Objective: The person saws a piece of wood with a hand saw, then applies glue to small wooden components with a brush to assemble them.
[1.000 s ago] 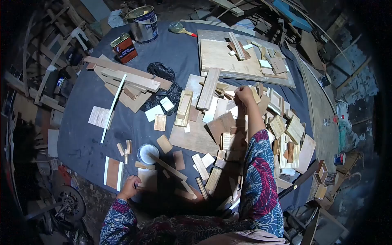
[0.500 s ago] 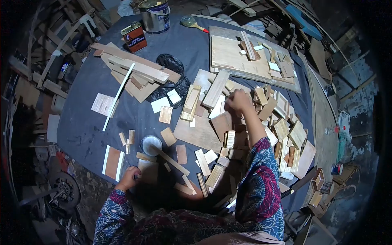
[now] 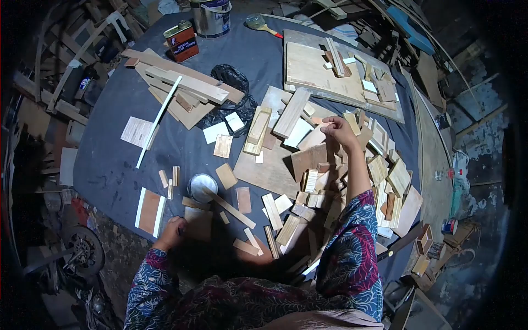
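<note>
My right hand [image 3: 340,132] is over the wood pile at the right, with its fingertips at a pale flat wood piece [image 3: 313,137]. Its fingers are bent, and whether they grip the piece is unclear. Beside it lies a thick pale block [image 3: 291,113]. My left hand [image 3: 172,230] is curled at the near edge of the cloth, next to a square wood piece [image 3: 198,223] in shadow; what it holds is too small to make out. A round tin of whitish stuff [image 3: 203,187] stands above it, with a wood strip [image 3: 231,208] leaning from its rim.
A red and black can [image 3: 181,42], a metal bucket [image 3: 212,19] and a brush [image 3: 262,25] are at the far side. Long boards [image 3: 187,86] lie at the left on black plastic [image 3: 234,78]. A saw-like blade [image 3: 404,242] is at the right edge.
My right hand has moved slightly right, and the pale flat piece near its fingertips shows more. My left hand remains curled near the cloth's edge. The view has shifted a little.
</note>
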The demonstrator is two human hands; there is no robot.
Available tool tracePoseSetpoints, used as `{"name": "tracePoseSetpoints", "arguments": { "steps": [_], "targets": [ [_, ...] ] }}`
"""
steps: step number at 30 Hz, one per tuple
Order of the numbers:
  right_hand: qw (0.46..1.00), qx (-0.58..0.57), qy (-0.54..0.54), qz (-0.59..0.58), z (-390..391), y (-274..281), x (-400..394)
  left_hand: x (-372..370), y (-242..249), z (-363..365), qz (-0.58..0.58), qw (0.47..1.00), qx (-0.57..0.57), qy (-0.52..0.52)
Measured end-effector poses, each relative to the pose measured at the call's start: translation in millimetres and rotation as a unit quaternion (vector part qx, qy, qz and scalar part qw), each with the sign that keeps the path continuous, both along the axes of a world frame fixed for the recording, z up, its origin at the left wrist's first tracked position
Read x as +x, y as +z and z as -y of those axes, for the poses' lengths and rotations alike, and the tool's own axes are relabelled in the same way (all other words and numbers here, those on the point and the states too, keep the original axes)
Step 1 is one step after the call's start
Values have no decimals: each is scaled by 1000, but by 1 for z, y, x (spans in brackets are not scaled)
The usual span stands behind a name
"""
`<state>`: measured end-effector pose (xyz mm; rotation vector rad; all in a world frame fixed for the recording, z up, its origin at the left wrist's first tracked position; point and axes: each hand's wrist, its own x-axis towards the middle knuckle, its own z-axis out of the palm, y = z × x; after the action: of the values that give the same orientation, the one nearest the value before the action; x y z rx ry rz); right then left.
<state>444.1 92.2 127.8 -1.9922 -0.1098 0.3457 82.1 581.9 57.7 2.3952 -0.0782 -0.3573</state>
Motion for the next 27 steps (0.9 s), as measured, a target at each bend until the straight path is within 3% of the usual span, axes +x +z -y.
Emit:
{"name": "tracePoseSetpoints", "arguments": {
  "steps": [1, 5, 11, 13, 15, 18, 21, 22, 23, 25, 27],
  "targets": [
    [997, 72, -33, -1, 4, 0, -3, 0, 0, 0, -14, 1000, 7, 2],
    [977, 148, -144, 43, 11, 7, -10, 0, -6, -2, -5, 1000, 10, -1],
    [947, 245, -200, 60, 32, 11, -17, 4, 6, 3, -6, 1000, -20, -1],
    [872, 398, -280, 50, 35, 22, -27, 3, 6, 3, -14, 1000, -4, 2],
    [859, 407, -310, 32, 46, 23, -37, 1, 1, 1, -4, 1000, -11, 1],
    [927, 201, -318, -5, 78, 1, -45, 0, -2, 1, 2, 1000, -13, 7],
    [952, -16, -299, -67, 81, -10, -57, 0, 0, 1, -2, 1000, -11, 15],
    [939, -182, -287, 56, 101, -53, -45, 0, 1, 2, 0, 1000, -14, 12],
    [871, -349, -303, 166, 58, -13, -64, 0, 1, 2, 0, 1000, -14, 13],
    [805, -368, -217, 410, 19, 5, -68, 1, 2, 3, 6, 1000, -13, 7],
    [846, -257, -97, 457, -29, -1, -65, 3, 6, 4, -2, 1000, -10, 1]
  ]
}}
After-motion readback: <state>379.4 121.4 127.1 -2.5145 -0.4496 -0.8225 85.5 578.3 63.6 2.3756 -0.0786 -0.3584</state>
